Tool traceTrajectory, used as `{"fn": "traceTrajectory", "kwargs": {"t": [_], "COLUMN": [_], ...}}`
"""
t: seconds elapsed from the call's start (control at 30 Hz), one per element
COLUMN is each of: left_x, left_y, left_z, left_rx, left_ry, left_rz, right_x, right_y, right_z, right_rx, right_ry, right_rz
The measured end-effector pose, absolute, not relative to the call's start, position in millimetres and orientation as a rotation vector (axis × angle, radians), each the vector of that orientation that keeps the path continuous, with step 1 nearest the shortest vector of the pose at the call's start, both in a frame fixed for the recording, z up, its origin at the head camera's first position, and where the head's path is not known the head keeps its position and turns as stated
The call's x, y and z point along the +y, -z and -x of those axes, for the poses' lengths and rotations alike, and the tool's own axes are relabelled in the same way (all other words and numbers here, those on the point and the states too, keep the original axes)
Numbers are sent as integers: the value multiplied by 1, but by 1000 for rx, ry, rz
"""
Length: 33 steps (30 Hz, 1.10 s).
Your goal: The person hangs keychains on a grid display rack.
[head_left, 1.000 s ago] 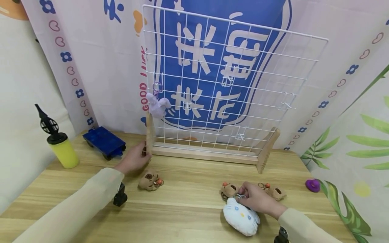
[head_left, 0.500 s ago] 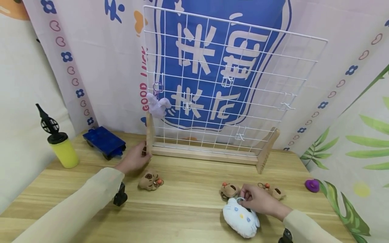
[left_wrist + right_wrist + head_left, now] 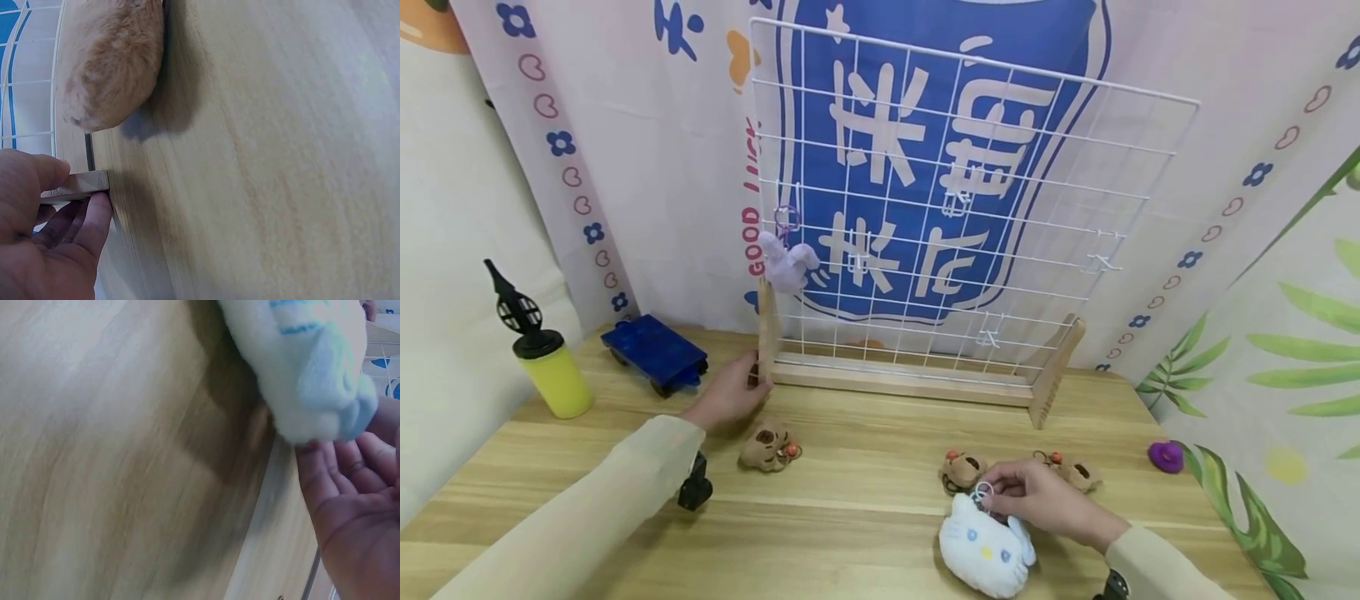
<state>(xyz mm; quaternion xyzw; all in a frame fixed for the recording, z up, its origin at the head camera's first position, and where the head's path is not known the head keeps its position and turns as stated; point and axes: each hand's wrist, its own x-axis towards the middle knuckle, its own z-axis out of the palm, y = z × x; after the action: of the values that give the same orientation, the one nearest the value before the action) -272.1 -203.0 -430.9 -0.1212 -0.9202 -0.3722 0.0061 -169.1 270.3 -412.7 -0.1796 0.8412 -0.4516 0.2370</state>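
Nearest on the counter [image 3: 820, 542], the white cat plush [image 3: 985, 550] hangs or leans under the right hand [image 3: 1037, 500], whose thumb and finger are pinched together on its metal ring [image 3: 983, 483]; whether its lower edge touches the wood, I cannot tell. Such a small hold could let the ring slip or turn if the soft weight below swings. Just beyond the white plush lies one brown plush [image 3: 964, 472], and another [image 3: 1077, 473] lies partly behind the right hand; a low sideways move might drag the nearer one along, most likely by its cord. Off to the left, a third brown plush [image 3: 767, 447] sits near the left hand [image 3: 730, 392], which is clamped on the wooden stand [image 3: 910, 386] at its left end, thumb on one face and fingers on the other. If that grip eased while something pushed on the tall wire grid [image 3: 970, 60], the stand could slide or tip. Farther up, a purple plush [image 3: 787, 265] hangs at the grid's left side, and the bare white hooks, such as the upper one [image 3: 957, 202], look thin; a careless shove might knock one off its wire, or a ring might miss its tip.
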Motion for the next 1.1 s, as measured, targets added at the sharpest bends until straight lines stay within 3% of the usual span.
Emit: {"fn": "traceTrajectory", "kwargs": {"t": [0.47, 1.1], "left_x": [-203, -203], "left_y": [432, 431], "left_z": [272, 270], "left_rx": [-2873, -2858], "left_ry": [1176, 1182], "left_rz": [379, 393], "right_x": [254, 211], "right_y": [406, 381], "right_z": [160, 159], "right_rx": [2052, 2053], "right_ry": [1553, 1654], "right_rz": [485, 562]}}
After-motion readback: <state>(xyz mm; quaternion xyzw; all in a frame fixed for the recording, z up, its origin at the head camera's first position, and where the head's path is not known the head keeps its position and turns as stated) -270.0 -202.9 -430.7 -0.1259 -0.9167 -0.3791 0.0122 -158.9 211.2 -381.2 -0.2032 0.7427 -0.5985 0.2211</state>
